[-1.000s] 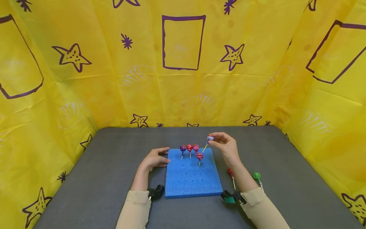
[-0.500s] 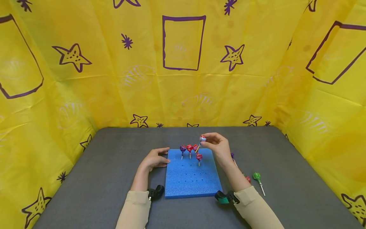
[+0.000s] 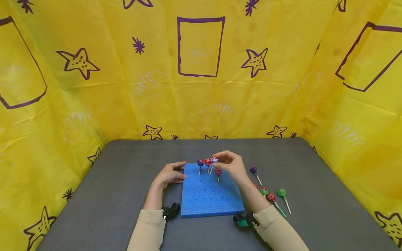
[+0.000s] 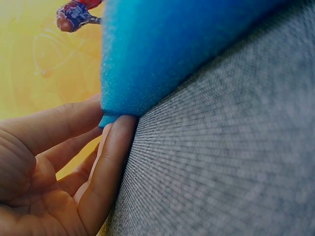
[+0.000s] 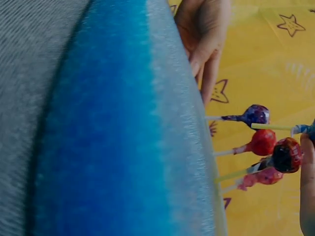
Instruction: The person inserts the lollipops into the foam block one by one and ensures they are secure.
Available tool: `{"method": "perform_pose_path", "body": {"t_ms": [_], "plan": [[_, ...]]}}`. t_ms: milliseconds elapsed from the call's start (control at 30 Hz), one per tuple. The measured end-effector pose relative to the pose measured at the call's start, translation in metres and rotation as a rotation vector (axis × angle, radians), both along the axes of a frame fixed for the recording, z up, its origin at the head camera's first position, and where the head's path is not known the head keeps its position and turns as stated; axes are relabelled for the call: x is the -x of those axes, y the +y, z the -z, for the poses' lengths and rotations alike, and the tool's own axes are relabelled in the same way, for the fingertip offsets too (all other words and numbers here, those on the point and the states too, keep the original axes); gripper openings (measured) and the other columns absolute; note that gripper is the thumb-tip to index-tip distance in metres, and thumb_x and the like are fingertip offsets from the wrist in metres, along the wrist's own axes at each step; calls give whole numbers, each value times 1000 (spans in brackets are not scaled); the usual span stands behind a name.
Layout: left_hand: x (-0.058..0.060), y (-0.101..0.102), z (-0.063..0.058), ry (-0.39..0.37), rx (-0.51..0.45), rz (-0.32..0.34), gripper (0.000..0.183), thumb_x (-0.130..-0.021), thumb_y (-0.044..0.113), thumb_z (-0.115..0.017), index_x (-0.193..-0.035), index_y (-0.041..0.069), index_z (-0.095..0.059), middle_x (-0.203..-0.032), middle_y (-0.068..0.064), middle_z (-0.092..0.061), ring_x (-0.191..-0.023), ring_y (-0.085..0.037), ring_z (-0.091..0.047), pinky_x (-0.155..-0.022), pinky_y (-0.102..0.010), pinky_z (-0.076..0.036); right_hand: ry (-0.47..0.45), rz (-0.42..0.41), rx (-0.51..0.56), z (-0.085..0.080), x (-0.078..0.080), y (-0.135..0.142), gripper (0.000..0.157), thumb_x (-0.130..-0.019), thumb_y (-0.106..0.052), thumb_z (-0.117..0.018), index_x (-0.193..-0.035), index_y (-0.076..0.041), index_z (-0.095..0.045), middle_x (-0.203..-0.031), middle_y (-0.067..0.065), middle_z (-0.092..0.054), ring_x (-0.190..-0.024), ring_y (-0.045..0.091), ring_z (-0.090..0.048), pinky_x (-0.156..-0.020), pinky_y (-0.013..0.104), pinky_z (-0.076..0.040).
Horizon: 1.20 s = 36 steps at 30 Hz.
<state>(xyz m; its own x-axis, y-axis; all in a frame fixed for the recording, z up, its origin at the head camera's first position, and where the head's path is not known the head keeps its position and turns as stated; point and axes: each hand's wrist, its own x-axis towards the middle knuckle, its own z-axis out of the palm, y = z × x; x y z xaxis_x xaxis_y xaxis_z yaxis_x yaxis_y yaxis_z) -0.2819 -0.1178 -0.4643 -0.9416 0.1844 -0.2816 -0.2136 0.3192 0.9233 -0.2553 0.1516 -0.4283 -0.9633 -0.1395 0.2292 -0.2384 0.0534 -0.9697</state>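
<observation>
Over the far half of the blue foam board (image 3: 208, 207), right hand (image 3: 231, 166) pinches a red-and-white-wrapped lollipop (image 3: 215, 159) by its head, yellow stick (image 5: 271, 127) apart from the foam. Left of the board, left hand (image 3: 169, 174) touches its edge, fingers fairly straight, clutching nothing. Standing in the board: purple lollipop (image 3: 200, 162), red lollipop (image 3: 207, 161), pink lollipop (image 5: 270, 175), dark-red lollipop (image 3: 218, 172). Loose lollipops (image 3: 282, 192) lie right of it.

One blue board (image 5: 108, 128) bore four wrapped lollipops (image 5: 263, 142); one yellow-sticked lollipop (image 5: 281, 127) touched my right hand (image 5: 308, 187); my left hand (image 5: 208, 32) touched the board's edge.
</observation>
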Motion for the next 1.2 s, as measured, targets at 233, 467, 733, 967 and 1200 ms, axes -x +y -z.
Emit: {"method": "perform_pose_path", "body": {"t_ms": [233,467,733,967,1200], "plan": [[1,1,1,-1,6,-12,63,-84,-2,-73,-143,9,-53,-136,-20,-53,-83,-14,-67,-79,-34,-64,-12,-14,-64,8,0,-2,31,-80,-7,-80,-108,1,-70,-103,14,-73,-81,8,-68,-70,24,-61],[1,1,2,-5,9,-19,63,-84,-2,-73,-142,10,-54,-136,-20,-53,-84,-14,-66,-78,-33,-64,-42,-55,-68,14,1,-3,29,-81,-3,-79,-108,3,-70,-110,29,-67,-79,5,-68,-67,21,-59],[2,1,2,0,8,-13,63,-84,-2,-73,-143,10,-53,-136,-20,-53,-83,-14,-66,-78,-33,-64,-27,-58,-106,18,1,-4,28,-80,-4,-79,-106,2,-71,-111,27,-68,-85,9,-66,-74,18,-58],[1,1,1,1,8,-9,63,-83,-2,-73,-142,10,-54,-136,-21,-53,-82,-14,-66,-77,-33,-64,-25,-57,-135,20,1,-5,27,-79,-5,-80,-104,-2,-73,-111,22,-70,-88,10,-67,-74,20,-59],[0,0,0,-1,1,6,64,-84,-1,-73,-144,8,-51,-137,-22,-52,-82,-14,-67,-78,-33,-64,-6,-59,-196,25,2,-6,25,-79,-7,-81,-103,-7,-75,-104,15,-72,-85,11,-65,-70,22,-57]]}}
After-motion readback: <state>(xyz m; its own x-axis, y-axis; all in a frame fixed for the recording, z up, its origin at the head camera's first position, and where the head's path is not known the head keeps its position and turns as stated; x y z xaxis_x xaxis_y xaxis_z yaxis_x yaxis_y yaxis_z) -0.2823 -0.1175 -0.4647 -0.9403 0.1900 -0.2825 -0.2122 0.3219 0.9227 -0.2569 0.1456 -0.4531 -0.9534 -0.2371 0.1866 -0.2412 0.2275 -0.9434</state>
